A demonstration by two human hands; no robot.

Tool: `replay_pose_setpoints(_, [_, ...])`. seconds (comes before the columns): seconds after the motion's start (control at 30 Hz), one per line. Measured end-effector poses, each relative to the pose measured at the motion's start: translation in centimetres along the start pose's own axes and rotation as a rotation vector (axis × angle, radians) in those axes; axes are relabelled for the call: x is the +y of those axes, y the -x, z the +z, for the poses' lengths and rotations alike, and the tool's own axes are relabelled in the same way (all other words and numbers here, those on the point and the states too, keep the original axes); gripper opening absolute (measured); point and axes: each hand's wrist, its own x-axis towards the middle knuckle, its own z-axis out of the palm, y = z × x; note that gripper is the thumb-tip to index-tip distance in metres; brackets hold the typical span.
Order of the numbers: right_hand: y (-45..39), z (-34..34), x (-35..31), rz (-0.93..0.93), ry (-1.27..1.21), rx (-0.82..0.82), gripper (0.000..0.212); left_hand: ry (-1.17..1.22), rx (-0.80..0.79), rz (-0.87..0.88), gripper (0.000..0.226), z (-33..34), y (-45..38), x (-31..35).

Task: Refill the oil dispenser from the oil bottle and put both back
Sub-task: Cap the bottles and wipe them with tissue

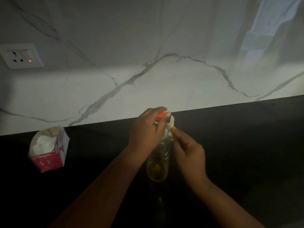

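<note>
A clear ribbed oil bottle [158, 163] with yellow oil stands upright on the dark counter [246, 145] in the middle of the head view. My left hand [146, 132] wraps over its top, fingers closed on the orange cap [160, 115]. My right hand [189, 153] is at the bottle's neck from the right, pinching a small white piece [171, 123], perhaps tissue or a seal, beside the cap. The neck is mostly hidden by both hands. No oil dispenser is in view.
An open pink and white carton [49, 148] with white contents stands on the counter at the left. A white marble backsplash [164, 76] rises behind the counter. A wall socket [21, 55] with a red light sits at the upper left.
</note>
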Motion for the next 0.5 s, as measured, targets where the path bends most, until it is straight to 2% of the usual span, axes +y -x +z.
replay_pose_setpoints(0.07, [1.3,0.6,2.0,-0.134,0.142,-0.045,0.035,0.100,0.031,-0.058,0.025,0.5,0.5,0.6])
replay_pose_setpoints(0.2, [3.9,1.6,5.5,-0.094,0.258,-0.104,0.030,0.258,0.095,-0.125,0.022,1.2,0.9,0.7])
replay_pose_setpoints(0.4, [5.0,2.5,9.0,0.301,0.249,-0.267,0.019,0.462,0.108,-0.178,0.015,1.0,0.3,0.5])
replay_pose_setpoints(0.5, [4.8,3.0,9.2,0.527,0.147,-0.232,0.011,0.526,0.106,-0.183,0.016,0.8,0.2,0.4])
